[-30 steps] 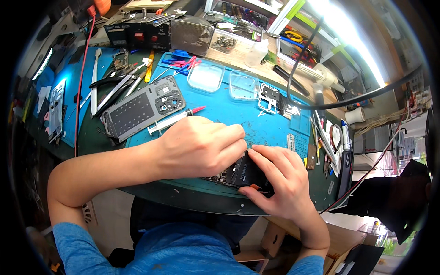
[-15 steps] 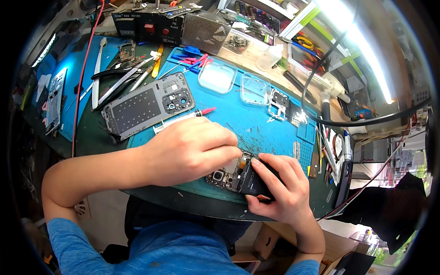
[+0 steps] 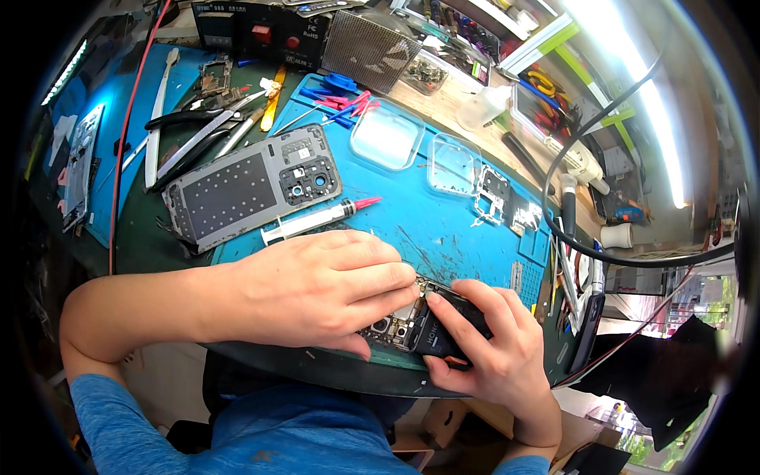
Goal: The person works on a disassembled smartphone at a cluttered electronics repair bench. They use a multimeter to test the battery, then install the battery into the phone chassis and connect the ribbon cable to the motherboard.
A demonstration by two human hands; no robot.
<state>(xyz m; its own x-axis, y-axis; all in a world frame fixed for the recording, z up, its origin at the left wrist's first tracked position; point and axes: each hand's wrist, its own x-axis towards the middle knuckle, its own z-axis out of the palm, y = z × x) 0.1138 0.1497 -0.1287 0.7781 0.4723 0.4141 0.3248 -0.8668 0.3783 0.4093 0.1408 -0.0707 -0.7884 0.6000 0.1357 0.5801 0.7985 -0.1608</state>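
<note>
Head view: phone [image 3: 413,326], near edge of mat [image 3: 451,249]; my right hand [image 3: 499,340], clamped on its battery [image 3: 432,336] end; my left hand [image 3: 324,286], over its board [image 3: 402,315], grip I cannot tell; light touch, steady hold advisable.

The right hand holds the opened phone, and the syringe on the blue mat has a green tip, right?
No: in the head view, the syringe on the blue mat has a pink tip, not green. The right hand holds the opened phone.

the mat [image 3: 451,229] was blue, smudged dark. at left, the grey phone cover [image 3: 283,170] carried a dark, light-dotted panel [image 3: 229,196]; near, the battery [image 3: 439,336] was black.
</note>
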